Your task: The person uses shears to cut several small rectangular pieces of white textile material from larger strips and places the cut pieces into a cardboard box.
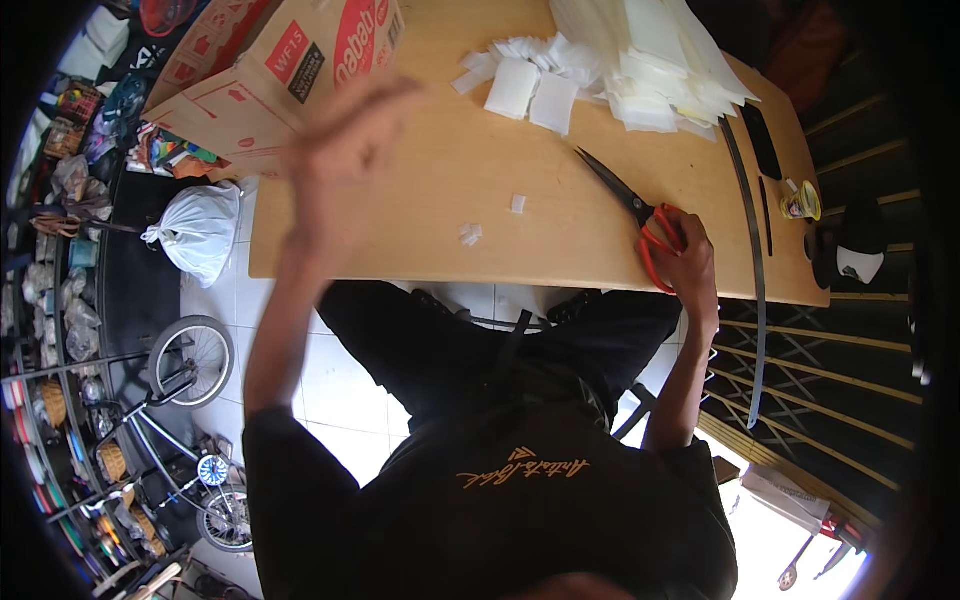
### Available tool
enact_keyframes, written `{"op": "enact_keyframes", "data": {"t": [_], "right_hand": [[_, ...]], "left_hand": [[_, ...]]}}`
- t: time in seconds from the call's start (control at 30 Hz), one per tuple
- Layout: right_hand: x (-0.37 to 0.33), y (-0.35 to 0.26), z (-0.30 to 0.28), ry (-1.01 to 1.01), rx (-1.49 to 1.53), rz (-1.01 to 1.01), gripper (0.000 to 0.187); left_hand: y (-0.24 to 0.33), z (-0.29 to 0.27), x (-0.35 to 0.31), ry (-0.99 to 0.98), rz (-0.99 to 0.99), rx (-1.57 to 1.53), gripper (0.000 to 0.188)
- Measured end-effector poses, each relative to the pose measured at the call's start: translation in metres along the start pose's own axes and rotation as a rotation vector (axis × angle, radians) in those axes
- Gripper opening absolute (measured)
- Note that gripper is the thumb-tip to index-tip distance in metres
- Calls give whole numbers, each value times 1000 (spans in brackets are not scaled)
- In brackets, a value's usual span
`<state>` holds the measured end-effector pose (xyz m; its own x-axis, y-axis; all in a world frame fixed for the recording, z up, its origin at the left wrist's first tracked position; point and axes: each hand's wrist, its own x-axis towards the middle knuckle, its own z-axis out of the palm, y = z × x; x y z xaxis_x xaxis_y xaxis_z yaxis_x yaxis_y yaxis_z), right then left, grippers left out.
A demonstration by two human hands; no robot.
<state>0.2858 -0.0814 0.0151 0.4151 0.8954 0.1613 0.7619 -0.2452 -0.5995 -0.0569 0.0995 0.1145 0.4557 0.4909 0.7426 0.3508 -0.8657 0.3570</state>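
My right hand (691, 255) grips the orange-red handles of a pair of scissors (617, 187) at the table's near edge. The dark blades point up and left over the wood and look closed. My left hand (350, 140) is raised beside the cardboard box, smeared by motion, so its fingers cannot be made out. Small white scraps (470, 234) and a single white piece (518, 204) lie on the tabletop between my hands. Farther off sits a heap of cut white pieces (510, 88), next to a large stack of translucent whitish sheets (655, 70).
An open cardboard box (245, 110) stands at the table's (400, 240) far left. A long dark strip (757, 300) overhangs the right side, near a black flat object (761, 140) and a small yellow tub (800, 203). On the floor at left are a white bag (200, 228) and a bicycle (190, 362).
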Motion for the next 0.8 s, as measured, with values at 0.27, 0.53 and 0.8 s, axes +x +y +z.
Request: {"op": "enact_keyframes", "data": {"t": [0.27, 0.53, 0.8], "right_hand": [[-5, 4, 3, 15, -3, 4, 44], [-7, 5, 6, 39, 40, -31, 45], [-7, 8, 7, 52, 27, -19, 46]], "left_hand": [[25, 59, -93, -482, -353, -251, 32], [17, 64, -112, -420, -140, -54, 34], [15, 93, -75, -143, -696, -715, 13]]}}
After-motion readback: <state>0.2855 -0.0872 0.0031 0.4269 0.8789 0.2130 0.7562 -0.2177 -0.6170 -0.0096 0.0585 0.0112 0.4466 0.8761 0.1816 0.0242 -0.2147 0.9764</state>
